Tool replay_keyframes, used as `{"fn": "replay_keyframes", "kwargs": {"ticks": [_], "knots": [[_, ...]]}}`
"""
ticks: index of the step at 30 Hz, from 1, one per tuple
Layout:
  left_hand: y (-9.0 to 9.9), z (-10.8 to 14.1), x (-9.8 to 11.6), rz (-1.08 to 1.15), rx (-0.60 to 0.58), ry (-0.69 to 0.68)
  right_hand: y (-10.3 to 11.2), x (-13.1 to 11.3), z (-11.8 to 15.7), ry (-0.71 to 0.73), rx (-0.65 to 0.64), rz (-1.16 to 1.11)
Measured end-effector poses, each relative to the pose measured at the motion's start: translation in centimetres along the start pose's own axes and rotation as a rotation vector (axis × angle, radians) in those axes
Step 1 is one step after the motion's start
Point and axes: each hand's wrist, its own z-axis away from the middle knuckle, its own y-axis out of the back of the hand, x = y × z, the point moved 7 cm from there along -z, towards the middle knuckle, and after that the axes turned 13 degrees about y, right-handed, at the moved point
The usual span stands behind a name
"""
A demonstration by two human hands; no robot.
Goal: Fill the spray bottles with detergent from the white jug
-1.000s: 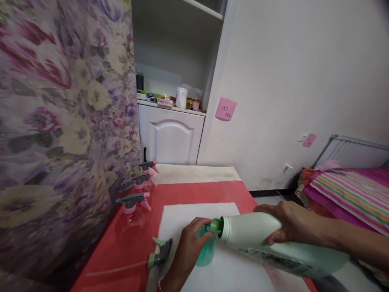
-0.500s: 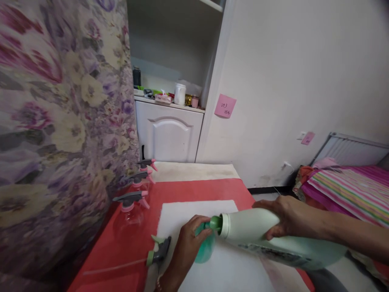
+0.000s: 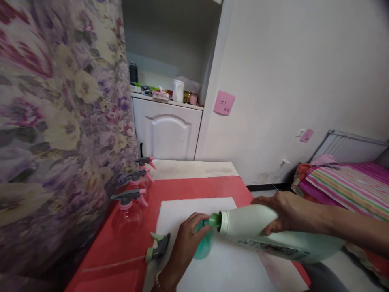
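Note:
My left hand wraps its fingers round the neck of a small green see-through bottle standing on a white cloth. In my right hand is a large pale green jug, tipped on its side with its green spout at the small bottle's mouth. Whether liquid is flowing cannot be made out. Left of my left hand lies a green and grey spray nozzle with a long clear tube.
Several clear spray bottles with pink and grey heads stand along the left of the red table cover. A floral curtain hangs left. Behind are a white cabinet and a wall; a bed is at right.
The whole view has shifted slightly. Both hands keep their hold, and the jug stays tipped at the small bottle's mouth.

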Motion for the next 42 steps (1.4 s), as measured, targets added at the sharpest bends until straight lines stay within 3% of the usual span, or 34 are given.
{"fn": "replay_keyframes", "kwargs": {"ticks": [18, 42], "knots": [[-0.06, -0.04, 0.15, -0.011, 0.005, 0.011, 0.43, -0.15, -0.43, 0.012, -0.079, 0.068], [-0.23, -0.04, 0.00, -0.010, -0.006, -0.025, 0.71, -0.40, -0.37, 0.044, -0.064, 0.111]]}}
